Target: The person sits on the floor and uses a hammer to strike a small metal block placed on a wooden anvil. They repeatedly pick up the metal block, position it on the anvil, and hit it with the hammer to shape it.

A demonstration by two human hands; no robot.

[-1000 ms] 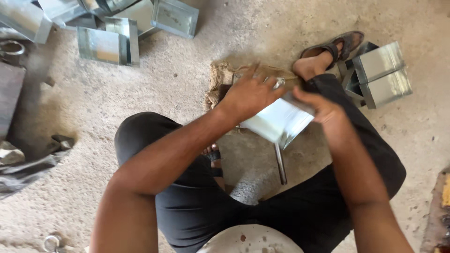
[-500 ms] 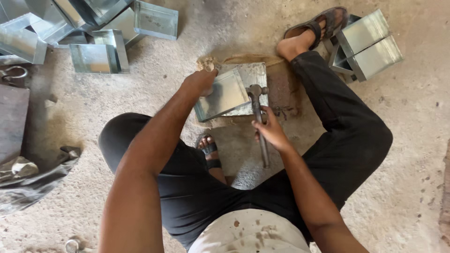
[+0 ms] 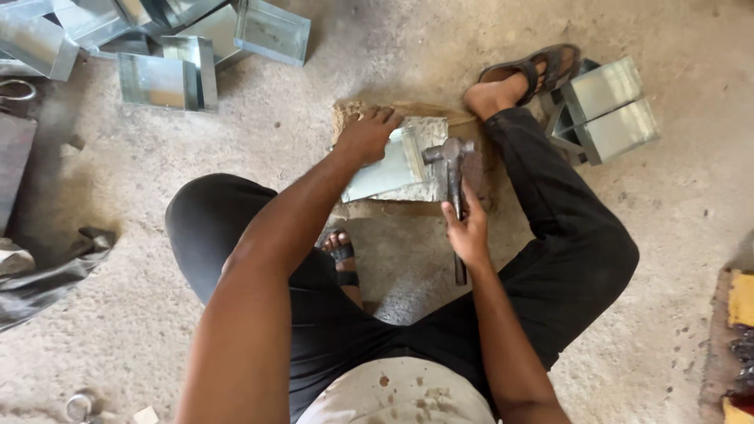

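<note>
My left hand (image 3: 367, 135) presses down on a folded piece of shiny sheet metal (image 3: 385, 169) that lies on a flat stone block (image 3: 424, 132) on the floor. My right hand (image 3: 468, 231) grips the handle of a metal hammer (image 3: 452, 177). The hammer's head rests at the right edge of the sheet metal. I sit on the ground with my legs spread around the block, in dark trousers and sandals.
Several finished sheet-metal boxes (image 3: 161, 80) are piled at the top left. Two more metal boxes (image 3: 609, 110) stand at the right beside my sandalled foot (image 3: 525, 73). A dark cloth (image 3: 47, 275) lies at the left. A yellow object (image 3: 741, 298) is at the right edge.
The sheet-metal piece went from both hands down onto the block. My right hand took up the hammer, and its head now sits on the metal's edge.
</note>
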